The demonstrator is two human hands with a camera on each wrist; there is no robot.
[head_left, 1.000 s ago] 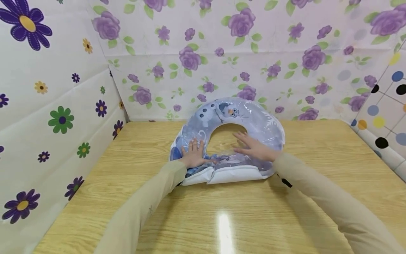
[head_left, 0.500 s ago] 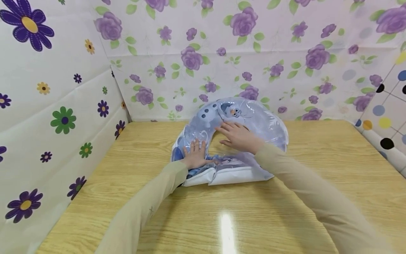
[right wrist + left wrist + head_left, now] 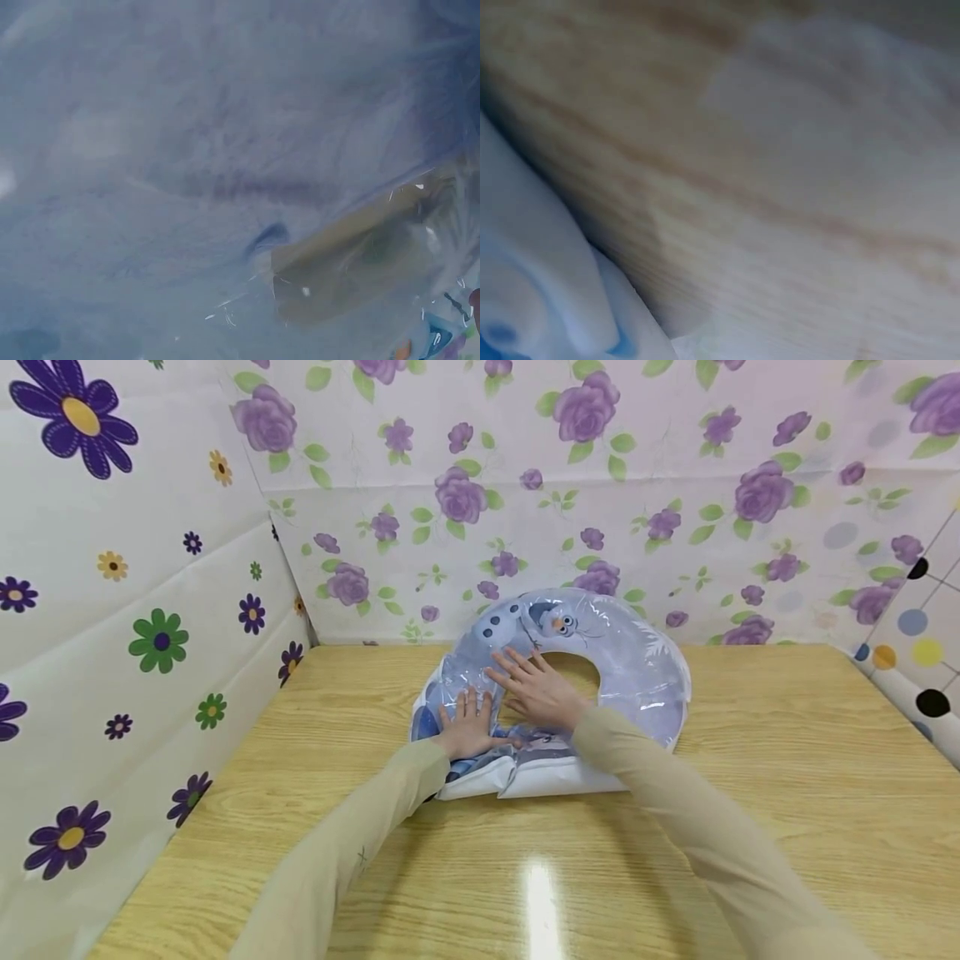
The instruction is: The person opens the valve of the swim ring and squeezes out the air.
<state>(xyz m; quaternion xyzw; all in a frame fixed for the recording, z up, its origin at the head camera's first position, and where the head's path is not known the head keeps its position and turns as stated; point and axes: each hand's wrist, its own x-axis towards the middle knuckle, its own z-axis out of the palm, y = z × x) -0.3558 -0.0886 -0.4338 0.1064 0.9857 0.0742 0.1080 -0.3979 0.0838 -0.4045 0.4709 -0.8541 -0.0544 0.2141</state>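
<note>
A flat-looking swim ring (image 3: 645, 677) in pale blue plastic, printed with a snowman, lies on the wooden table (image 3: 360, 877). Its near edge is folded over, showing a white underside. My left hand (image 3: 468, 732) rests with spread fingers on the ring's near left part. Beside it, my right hand (image 3: 543, 695) reaches across the centre hole, fingers spread towards the inner left edge; whether it presses there I cannot tell. In the blurred left wrist view, the ring's edge (image 3: 532, 225) shows at the lower left. Glossy ring plastic (image 3: 187, 112) fills most of the right wrist view.
Behind the table hangs a sheet with purple roses (image 3: 457, 497). Another sheet with daisies (image 3: 161, 641) hangs along the left side, and a dotted one (image 3: 911, 622) on the right. The ring's far edge lies close to the back sheet.
My right hand has moved left, from above the ring's right side across the centre hole towards my left hand. The left hand stays in place on the ring.
</note>
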